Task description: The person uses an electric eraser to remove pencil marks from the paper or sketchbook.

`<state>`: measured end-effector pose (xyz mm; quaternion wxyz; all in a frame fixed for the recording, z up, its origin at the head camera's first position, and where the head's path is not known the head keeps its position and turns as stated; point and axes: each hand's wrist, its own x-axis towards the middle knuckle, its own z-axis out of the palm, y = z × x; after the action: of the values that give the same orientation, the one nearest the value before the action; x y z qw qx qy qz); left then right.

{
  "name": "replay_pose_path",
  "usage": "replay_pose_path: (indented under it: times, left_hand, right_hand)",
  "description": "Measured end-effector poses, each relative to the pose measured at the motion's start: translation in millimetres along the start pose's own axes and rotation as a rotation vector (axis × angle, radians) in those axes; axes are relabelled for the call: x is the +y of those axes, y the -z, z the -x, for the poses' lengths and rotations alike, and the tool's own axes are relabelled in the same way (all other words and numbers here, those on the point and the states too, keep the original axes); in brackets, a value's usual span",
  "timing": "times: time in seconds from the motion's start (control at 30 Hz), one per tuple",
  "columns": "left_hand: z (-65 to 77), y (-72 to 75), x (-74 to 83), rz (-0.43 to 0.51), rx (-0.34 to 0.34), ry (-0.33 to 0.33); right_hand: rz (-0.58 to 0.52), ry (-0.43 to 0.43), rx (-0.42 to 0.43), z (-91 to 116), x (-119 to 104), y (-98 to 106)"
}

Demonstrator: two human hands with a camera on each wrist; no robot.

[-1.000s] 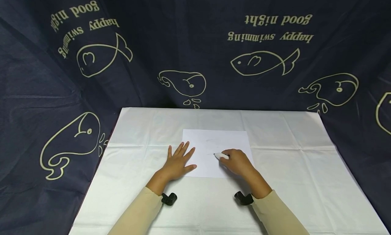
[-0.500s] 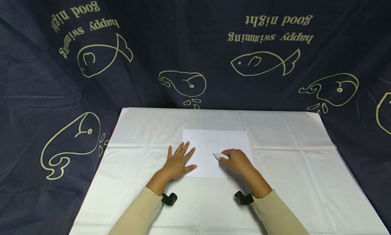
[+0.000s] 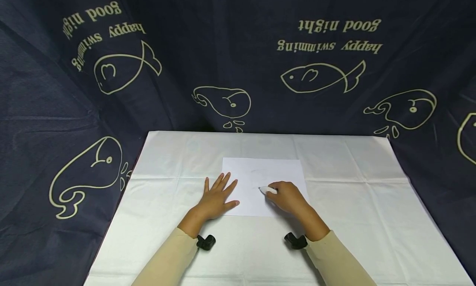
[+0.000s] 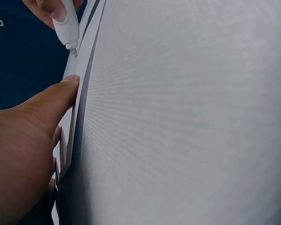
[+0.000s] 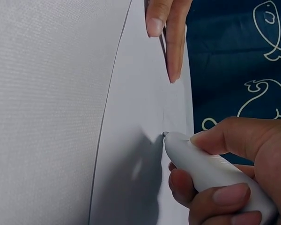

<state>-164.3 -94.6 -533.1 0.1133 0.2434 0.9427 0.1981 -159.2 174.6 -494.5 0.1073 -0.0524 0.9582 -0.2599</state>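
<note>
A sheet of white paper (image 3: 245, 201) lies on the white cloth. My left hand (image 3: 213, 201) rests flat on its left side with fingers spread. In my right hand (image 3: 291, 197) I hold a thick white correction pen (image 3: 268, 190), pinched between thumb and curled fingers. The right wrist view shows the pen's squat body (image 5: 201, 164) tilted, its narrow grey tip at the paper. Faint lines show on the sheet near the tip and higher up. In the left wrist view, my left thumb (image 4: 61, 96) lies at the sheet's edge, with the pen (image 4: 67, 28) beyond it.
White cloth with fold creases covers the table (image 3: 346, 207). Behind and to the left hangs a dark blue curtain (image 3: 178, 50) printed with fish, whales and lettering. Black wrist mounts (image 3: 206, 242) sit below both hands, at the beige sleeves (image 3: 163, 257).
My right hand and the correction pen have shifted very slightly left, and the tip with them. My left hand and the paper have stayed in place.
</note>
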Motion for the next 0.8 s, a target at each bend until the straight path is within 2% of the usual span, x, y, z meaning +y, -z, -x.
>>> replay_pose_path:
  times: [0.8]
  left_hand:
    - [0.5, -1.6, -1.2, -0.014, 0.000, 0.001]
  right_hand:
    - [-0.022, -0.004, -0.004, -0.2, -6.8, -2.7]
